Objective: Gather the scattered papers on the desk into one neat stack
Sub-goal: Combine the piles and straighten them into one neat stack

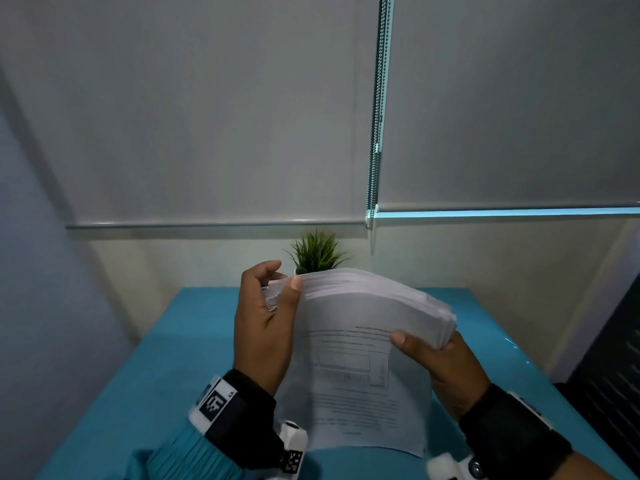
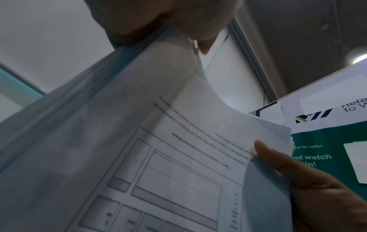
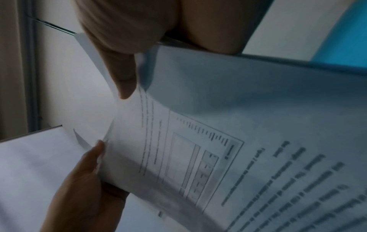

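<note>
A thick stack of white printed papers [image 1: 349,358] stands on its lower edge above the teal desk [image 1: 166,358], with its top bowed toward me. My left hand [image 1: 266,323] grips the stack's upper left corner, thumb on the front sheet and fingers behind. On the right edge my right hand [image 1: 440,358] holds the stack with its thumb across the front page. The printed top sheet [image 2: 178,157] fills the left wrist view, with the right hand's thumb [image 2: 278,158] on it. The right wrist view shows the same page [image 3: 218,149] and my left hand [image 3: 87,180] at its edge.
A small potted green plant [image 1: 317,252] stands at the desk's far edge, right behind the papers. Grey roller blinds [image 1: 502,116] with a bead chain [image 1: 375,133] cover the wall beyond. A dark panel [image 1: 609,375] borders the desk's right side.
</note>
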Demonstrator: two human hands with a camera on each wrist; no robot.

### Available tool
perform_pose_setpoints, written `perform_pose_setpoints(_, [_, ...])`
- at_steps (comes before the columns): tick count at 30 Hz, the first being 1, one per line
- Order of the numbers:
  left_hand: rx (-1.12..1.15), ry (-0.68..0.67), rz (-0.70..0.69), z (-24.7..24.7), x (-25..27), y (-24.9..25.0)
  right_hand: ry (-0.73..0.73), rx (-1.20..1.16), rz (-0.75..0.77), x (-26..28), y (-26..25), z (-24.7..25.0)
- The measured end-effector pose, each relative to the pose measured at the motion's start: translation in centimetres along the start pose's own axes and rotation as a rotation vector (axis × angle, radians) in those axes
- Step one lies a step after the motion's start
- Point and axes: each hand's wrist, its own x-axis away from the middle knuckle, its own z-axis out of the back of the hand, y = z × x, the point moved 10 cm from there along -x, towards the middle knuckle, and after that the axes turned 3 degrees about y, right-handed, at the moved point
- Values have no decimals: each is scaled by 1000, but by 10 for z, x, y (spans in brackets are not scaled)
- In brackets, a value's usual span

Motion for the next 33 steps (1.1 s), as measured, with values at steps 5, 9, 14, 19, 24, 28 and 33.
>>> perform_pose_setpoints(5, [12,-10,-6,-7,-1,-2,10,39,13,-2,0,5])
perform_pose_setpoints(9, [210,41,83,-2,0,-12,56,5,-4,-5,1,12])
perform_pose_setpoints(14, [231,-175,193,-19,26,-63,6,-11,-41,-4,11,13])
perform_pose_setpoints(19, [216,-193,136,-29,41,-56,83,5,-10,0,13,15])
perform_pose_setpoints(24, [258,-113,65,-17,21,-26,54,-32,40,-8,-10,16])
perform_pose_setpoints(28, [216,-118,45,-11,19,-28,-10,-18,18,-8,11,16])
perform_pose_setpoints(33, [-125,-114,-323,-4,10,9,16,-17,46,-10,18,24])
